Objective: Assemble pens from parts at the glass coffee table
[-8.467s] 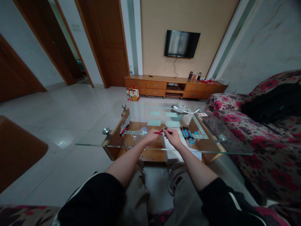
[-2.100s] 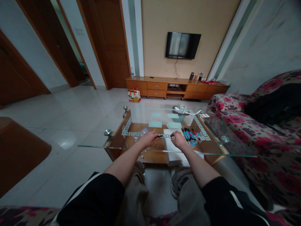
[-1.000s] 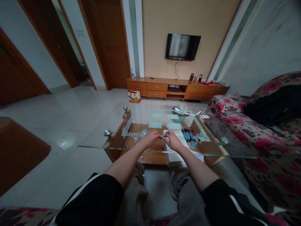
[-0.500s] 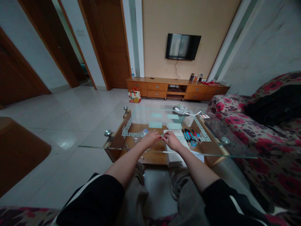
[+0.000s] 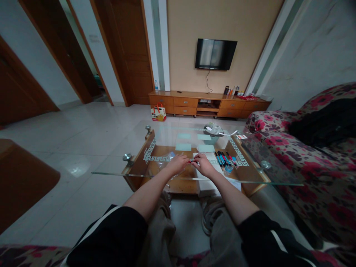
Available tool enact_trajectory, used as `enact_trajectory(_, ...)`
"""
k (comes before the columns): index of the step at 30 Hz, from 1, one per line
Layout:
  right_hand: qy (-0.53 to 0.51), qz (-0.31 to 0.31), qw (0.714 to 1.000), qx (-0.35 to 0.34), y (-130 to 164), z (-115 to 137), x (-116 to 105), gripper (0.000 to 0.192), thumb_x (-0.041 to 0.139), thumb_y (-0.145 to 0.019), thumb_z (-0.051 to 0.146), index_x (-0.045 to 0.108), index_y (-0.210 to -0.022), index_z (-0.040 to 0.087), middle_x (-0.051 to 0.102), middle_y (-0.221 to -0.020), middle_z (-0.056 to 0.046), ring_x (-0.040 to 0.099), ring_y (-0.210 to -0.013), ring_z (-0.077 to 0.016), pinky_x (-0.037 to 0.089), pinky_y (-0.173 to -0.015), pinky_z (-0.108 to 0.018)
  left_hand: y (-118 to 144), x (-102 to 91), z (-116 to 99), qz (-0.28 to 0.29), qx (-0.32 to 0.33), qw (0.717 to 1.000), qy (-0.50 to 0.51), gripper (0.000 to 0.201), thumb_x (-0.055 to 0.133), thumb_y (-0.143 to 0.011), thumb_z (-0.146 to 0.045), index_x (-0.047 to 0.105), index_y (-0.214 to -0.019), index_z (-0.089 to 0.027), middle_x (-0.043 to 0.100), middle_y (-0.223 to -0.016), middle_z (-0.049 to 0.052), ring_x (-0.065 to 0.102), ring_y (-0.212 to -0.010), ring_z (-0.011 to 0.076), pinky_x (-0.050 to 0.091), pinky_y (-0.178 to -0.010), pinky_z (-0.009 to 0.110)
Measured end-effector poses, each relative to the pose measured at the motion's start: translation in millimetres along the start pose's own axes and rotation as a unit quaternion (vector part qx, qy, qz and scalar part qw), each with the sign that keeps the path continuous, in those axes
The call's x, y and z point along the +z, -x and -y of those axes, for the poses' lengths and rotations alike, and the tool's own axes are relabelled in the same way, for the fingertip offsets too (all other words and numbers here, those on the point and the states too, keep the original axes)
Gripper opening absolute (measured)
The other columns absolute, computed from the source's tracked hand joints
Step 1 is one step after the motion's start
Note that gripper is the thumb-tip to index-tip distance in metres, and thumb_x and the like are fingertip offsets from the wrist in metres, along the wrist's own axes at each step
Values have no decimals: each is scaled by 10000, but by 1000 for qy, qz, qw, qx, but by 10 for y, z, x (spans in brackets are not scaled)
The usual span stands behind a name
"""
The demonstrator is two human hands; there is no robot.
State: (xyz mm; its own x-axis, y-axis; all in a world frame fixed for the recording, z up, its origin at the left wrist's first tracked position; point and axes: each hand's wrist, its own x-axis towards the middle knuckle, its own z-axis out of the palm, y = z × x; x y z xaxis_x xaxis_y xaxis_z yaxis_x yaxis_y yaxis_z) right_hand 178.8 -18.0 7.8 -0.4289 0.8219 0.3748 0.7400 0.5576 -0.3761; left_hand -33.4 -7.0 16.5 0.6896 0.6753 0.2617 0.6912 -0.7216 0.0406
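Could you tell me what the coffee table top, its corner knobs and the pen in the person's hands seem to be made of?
Table top: clear glass, since floor and wooden frame show through it. Corner knobs: probably polished metal, silvery and shiny. Pen: likely plastic, red and black, pinched between left hand and right hand; too small to be sure.

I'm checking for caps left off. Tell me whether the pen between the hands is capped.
Cannot tell. The left hand and right hand cover both ends of the red pen; only a short middle stretch shows.
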Motion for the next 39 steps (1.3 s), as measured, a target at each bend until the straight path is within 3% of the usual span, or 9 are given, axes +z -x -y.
enact_trajectory(19,18,-13,1000,-6,-7,-2,-16,169,663,-922,307,767,-931,175,627,-1023,-96,558,-1018,-225,450,-939,-348,-1,-1,-7,36,-30,999,28,246,476,-993,-260,665,-1151,-247,647,-1027,66,624,-901,190,444,-805,287)
enact_trajectory(27,21,-20,1000,-5,-22,27,-41,150,659,-923,278,767,-923,174,635,-1012,-91,556,-1011,-221,452,-933,-342,15,-14,-33,65,-39,996,40,203,517,-965,-284,585,-1143,-214,630,-1115,85,632,-955,215,458,-763,285)
enact_trajectory(34,10,-25,1000,-14,-26,64,-50,126,665,-917,250,758,-945,170,640,-1014,-86,559,-1010,-218,455,-930,-335,42,-121,-91,80,-66,992,65,285,315,-1036,-358,530,-1154,-212,646,-1130,93,648,-954,224,480,-759,303)
enact_trajectory(39,9,-19,999,-25,-16,76,-68,134,669,-916,268,763,-943,175,642,-1003,-85,562,-1011,-222,457,-927,-341,46,-154,-96,88,-62,991,73,362,279,-1035,-434,548,-1123,-207,676,-1075,95,659,-919,231,483,-742,309)
